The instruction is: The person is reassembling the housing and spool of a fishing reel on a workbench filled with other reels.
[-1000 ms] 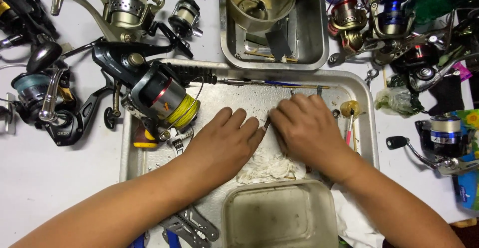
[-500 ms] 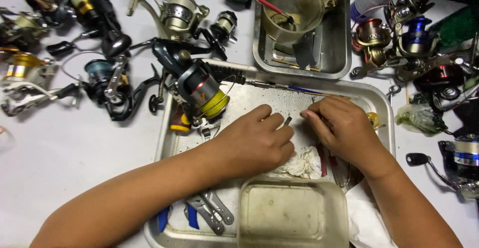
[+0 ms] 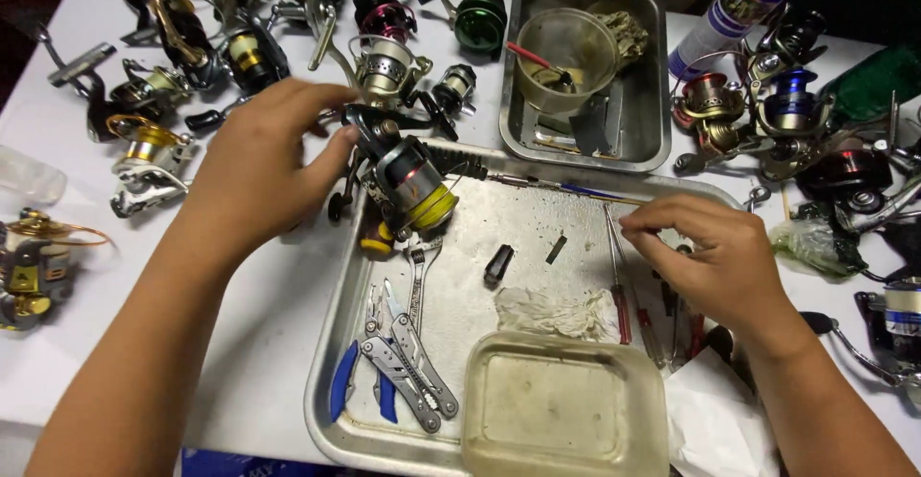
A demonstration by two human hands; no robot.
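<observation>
— What are the hands doing?

— I'm watching the left hand (image 3: 254,165) reaching, grip open, touching the black spinning reel with the yellow spool (image 3: 408,184) at the steel tray's (image 3: 331,343) left rim. The right hand (image 3: 715,256) is pinching something thin over the screwdrivers (image 3: 624,285); I cannot tell what.

— Next?

— Closing on the reel firmly, I'm judging.

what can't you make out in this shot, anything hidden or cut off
Head view:
- Right hand: its fingertips curl under, so whether they pinch anything is hidden.
- Screwdrivers: the right hand covers some of them.
- Left hand: contact with the reel is unclear.
- Clear box: bottom edge cuts it off.
- Small dark parts on the tray: too small to identify.
</observation>
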